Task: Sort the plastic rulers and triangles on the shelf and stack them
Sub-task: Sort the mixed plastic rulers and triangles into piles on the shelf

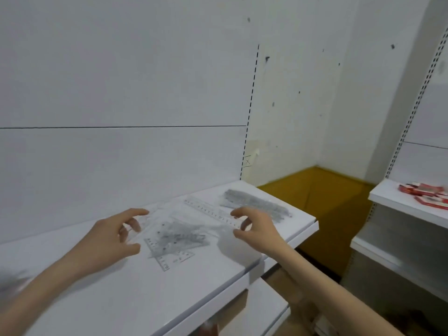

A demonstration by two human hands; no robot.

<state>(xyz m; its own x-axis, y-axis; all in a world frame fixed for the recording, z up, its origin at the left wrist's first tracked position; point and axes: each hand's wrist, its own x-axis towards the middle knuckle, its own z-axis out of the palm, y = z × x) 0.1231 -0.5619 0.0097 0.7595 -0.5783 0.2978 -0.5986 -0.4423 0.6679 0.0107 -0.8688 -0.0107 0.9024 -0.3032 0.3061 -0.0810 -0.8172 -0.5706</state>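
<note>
Reaching over shelf (121, 299): left hand (116, 235) left of triangle pile (178, 238), right hand (254, 226) right of pile, at loose ruler (211, 210) end. Both loosely curled, gripping nothing. Ruler stack (254, 204) behind-right of pile. Pinch ruler edges, lift flat, align onto stack.

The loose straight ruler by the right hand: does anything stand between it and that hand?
Nothing visible does. The right hand, fingers curled, is at the right end of the loose ruler; the triangle pile lies to the side, nearer the left hand.
</note>
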